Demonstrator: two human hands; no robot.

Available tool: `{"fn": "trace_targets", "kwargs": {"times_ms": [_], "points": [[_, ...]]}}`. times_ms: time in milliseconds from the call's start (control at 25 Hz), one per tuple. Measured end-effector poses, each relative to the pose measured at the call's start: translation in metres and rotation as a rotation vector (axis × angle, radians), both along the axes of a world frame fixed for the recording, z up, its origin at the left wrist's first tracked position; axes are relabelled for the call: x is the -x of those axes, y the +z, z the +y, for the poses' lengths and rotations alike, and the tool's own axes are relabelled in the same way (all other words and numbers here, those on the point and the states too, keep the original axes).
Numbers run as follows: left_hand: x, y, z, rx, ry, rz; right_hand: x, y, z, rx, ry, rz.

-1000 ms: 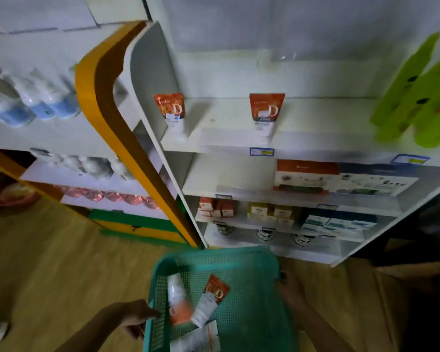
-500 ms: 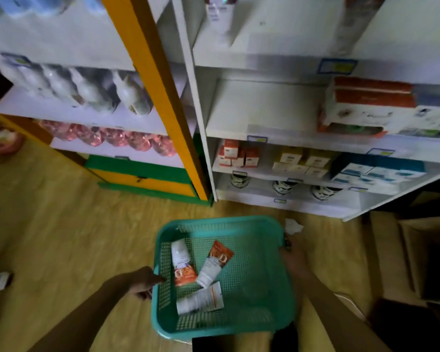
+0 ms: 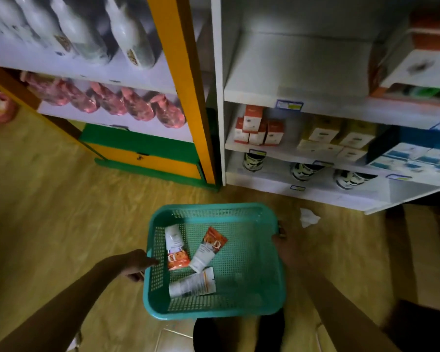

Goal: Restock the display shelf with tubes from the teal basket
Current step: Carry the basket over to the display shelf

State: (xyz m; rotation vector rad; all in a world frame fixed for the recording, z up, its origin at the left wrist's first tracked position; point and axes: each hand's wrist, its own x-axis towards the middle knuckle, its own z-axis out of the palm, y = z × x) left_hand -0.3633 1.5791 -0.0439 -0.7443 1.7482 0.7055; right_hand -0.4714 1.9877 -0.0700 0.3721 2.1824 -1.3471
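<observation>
Dim, murky light; motion blur and wide-angle bending at edges.

Teal basket (image 3: 252, 295) with 3 tubes (image 3: 208, 248), both hands (image 3: 135, 262) at its rim.

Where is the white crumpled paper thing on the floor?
In the head view, the crumpled white paper lies on the wooden floor, just right of the teal basket and in front of the white shelf unit's bottom edge.

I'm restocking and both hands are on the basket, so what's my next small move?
Probably set the teal basket down to free the right hand: both hands grip its rims, the left hand too, and three tubes lie inside.
</observation>
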Motion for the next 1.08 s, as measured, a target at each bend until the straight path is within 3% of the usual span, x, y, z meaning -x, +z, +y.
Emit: {"fn": "trace_targets", "kwargs": {"times_ms": [160,600,920,1080], "points": [[0.024,-0.077,0.006,-0.007,-0.017,0.009,0.032,-0.109,0.013,0.034,0.111,-0.050],[0.060,-0.176,-0.038,0.011,0.061,0.014,0.095,-0.157,-0.071,-0.052,0.172,-0.094],[0.114,-0.264,-0.095,0.028,-0.016,-0.043,0.100,-0.341,-0.078,-0.079,0.018,-0.094],[0.148,-0.322,-0.084,-0.021,-0.054,-0.063,0.112,-0.330,-0.082,-0.068,-0.035,0.003]]}}
